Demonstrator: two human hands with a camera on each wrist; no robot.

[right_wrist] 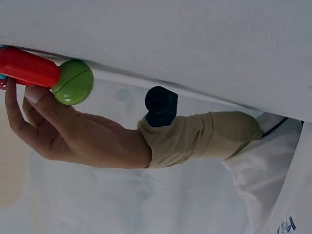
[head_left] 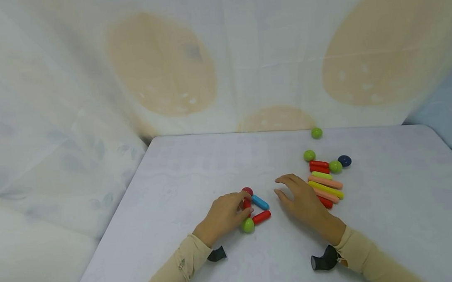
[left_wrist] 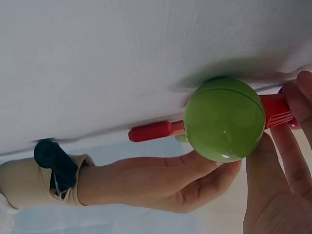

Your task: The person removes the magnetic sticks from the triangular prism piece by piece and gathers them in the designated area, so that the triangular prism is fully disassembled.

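Scene: person at a white table [head_left: 382,218], lower centre of the head view, working w/ coloured sticks & balls.
Left hand [head_left: 223,216]: fingers curled round a small triangle of pieces, pinching the upright red stick [head_left: 247,203]; thumb near the green ball [head_left: 247,225].
Right hand [head_left: 300,200]: hovers just right of the triangle, fingers apart & relaxed, gripping nothing.
Triangle: red ball [head_left: 247,191] at top, blue stick [head_left: 260,202] slanting down right, second red stick [head_left: 261,217] running back to the green ball at bottom.
Progress: judged abt one flat figure closed; blue/red corner seems to have no ball.
Left over: pile of sticks [head_left: 325,186] right of centre, beside the right hand; two green balls [head_left: 309,155] and [head_left: 335,166], dark blue ball [head_left: 344,160]; stray green ball [head_left: 316,133] at the table's far edge.
Hard to see: left-hand fingertips hide the stick's joints; wrist views show only close, partial glimpses; pile's lower sticks cut off by the right hand.
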